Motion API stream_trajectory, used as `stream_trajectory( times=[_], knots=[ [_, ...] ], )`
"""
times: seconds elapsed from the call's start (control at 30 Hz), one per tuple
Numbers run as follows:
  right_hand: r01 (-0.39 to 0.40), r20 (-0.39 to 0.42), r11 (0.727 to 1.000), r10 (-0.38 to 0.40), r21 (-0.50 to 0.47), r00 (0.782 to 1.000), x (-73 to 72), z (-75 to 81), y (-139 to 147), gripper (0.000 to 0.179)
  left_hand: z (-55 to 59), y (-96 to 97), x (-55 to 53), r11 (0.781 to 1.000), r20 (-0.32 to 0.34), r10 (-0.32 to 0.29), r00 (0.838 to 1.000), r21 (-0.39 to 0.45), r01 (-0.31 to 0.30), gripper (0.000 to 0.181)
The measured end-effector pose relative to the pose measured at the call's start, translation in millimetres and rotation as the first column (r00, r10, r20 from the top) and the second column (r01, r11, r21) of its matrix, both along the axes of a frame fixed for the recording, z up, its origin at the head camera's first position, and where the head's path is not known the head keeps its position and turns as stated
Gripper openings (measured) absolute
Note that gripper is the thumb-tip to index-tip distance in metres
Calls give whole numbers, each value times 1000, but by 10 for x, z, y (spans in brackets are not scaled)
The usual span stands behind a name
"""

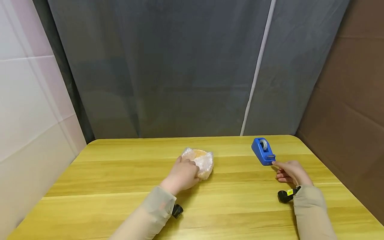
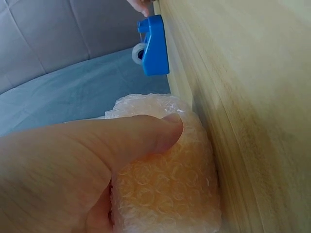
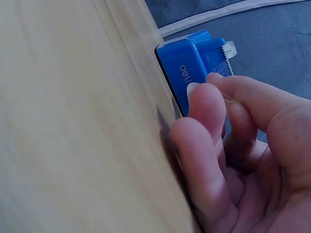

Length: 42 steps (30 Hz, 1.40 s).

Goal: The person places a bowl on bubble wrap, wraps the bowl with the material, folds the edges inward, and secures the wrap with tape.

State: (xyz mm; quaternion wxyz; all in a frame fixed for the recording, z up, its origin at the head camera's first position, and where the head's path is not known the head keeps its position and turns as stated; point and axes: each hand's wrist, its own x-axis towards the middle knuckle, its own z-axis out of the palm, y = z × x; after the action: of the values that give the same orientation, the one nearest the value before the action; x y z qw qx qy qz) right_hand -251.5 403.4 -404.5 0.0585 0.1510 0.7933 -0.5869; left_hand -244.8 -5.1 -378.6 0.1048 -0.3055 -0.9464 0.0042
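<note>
A bundle in bubble wrap (image 1: 206,164), with something orange-yellow showing through, sits on the table. My left hand (image 1: 183,173) grips its near left side. In the left wrist view the thumb (image 2: 163,133) lies across the wrap. On the far right of the table is a blue tape dispenser (image 1: 263,151) with a roll of clear tape. My right hand (image 1: 293,171) is at the dispenser's front end, a fingertip at its edge, the other fingers curled. A thin clear strip, seemingly tape (image 3: 231,98), shows faintly between the right fingers. A short tape end sticks out at the cutter.
The wooden table (image 1: 120,186) runs back to a grey curtain (image 1: 186,73). A white panel (image 1: 33,86) closes off the left side and a brown one (image 1: 351,126) the right. Each wrist carries a small black camera.
</note>
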Motion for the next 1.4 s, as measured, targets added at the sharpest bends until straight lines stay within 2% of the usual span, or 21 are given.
stream_trajectory(
  times=[0.27, 0.43, 0.53, 0.63, 0.73, 0.9, 0.97, 1.17, 1.3, 1.4],
  knots=[
    [3, -33, 1000, -3, 0, 999, -135, -107, 26, 32, -59, 22, -101, 1000, -2, 10, 1000, -12, -10, 22],
    [15, -61, 999, -12, 44, 998, -184, -237, 63, 24, -112, 50, -158, 1000, -1, 7, 1000, -24, -7, 23],
    [-28, -41, 1000, 28, 10, 999, -166, -306, 114, 26, -167, 45, -152, 1000, 3, 1, 1000, -20, -1, 23],
    [-97, 4, 994, 98, -39, 995, -113, -307, 171, 30, -204, 36, -143, 1000, 4, -2, 1000, -12, 2, 22],
    [-157, 20, 987, 158, -26, 987, -60, -211, 202, 28, -201, 42, -148, 1000, -14, 1, 1000, -1, -1, 21],
    [-208, 3, 970, 210, 126, 978, -45, 35, 186, 25, -160, 69, -161, 1000, -45, -2, 999, 3, 2, 21],
    [-223, -14, 959, 229, 176, 973, -50, 131, 172, 24, -146, 72, -158, 1000, -46, -2, 999, 0, 2, 21],
    [-245, -120, 939, 279, 240, 953, -77, 473, 87, 25, -127, 62, -173, 999, -46, 36, 998, 11, -35, 21],
    [-279, -153, 911, 336, 303, 929, -81, 670, -47, 24, -134, 62, -213, 999, -49, 47, 998, 4, -47, 20],
    [-316, -183, 883, 394, 347, 901, -64, 745, -216, 23, -151, 75, -228, 999, -37, 50, 998, -16, -51, 20]
  ],
)
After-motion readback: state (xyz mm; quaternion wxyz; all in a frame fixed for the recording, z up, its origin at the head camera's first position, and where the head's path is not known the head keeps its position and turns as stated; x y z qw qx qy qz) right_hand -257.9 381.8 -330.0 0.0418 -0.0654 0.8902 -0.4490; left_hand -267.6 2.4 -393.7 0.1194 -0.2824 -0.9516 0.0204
